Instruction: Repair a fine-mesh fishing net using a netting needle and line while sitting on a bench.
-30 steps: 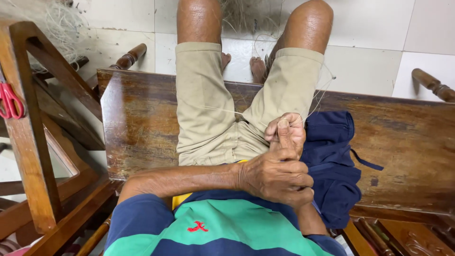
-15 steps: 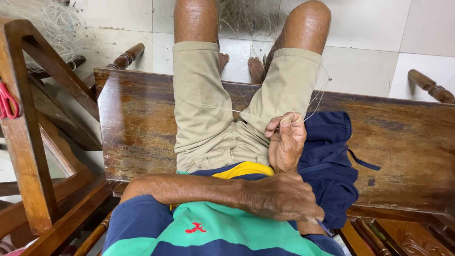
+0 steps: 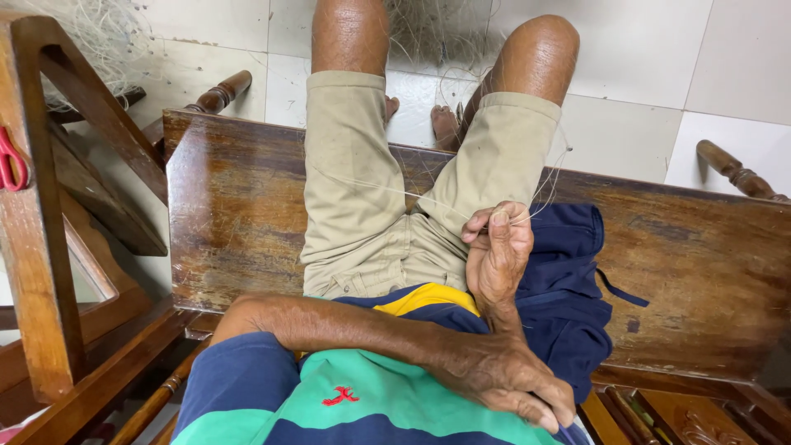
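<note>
Thin, pale fishing line (image 3: 387, 191) is the thing you work with. Your right hand (image 3: 497, 251) is raised in front of your lap, and its thumb and fingers are pressed together, pinching the line near the top of the fist. From that pinch one strand runs left across your tan shorts (image 3: 362, 206), and more strands loop up past your right knee toward the pile of netting (image 3: 428, 33) on the tiled floor (image 3: 643, 74). The strand looks tight, so it seems you hold it this way to keep it from going slack.

Your left hand (image 3: 507, 379) crosses your body and rests low on your striped shirt (image 3: 346, 404), close under your right wrist. Its fingers are curled loosely downward. You cannot tell if any line sits under them, because the line is too fine to see there.

You sit on a dark wooden bench (image 3: 239, 214), with your legs hanging over its far edge and your bare feet on the floor. A dark blue cloth (image 3: 568, 305) lies on the bench just beside your right hip, partly under your right hand.

At the left edge stands a wooden chair frame (image 3: 41, 247). Red scissor handles (image 3: 10, 161) hang on it, well apart from both hands. More pale netting (image 3: 91, 33) lies behind the chair, near the bench's far left corner.
</note>
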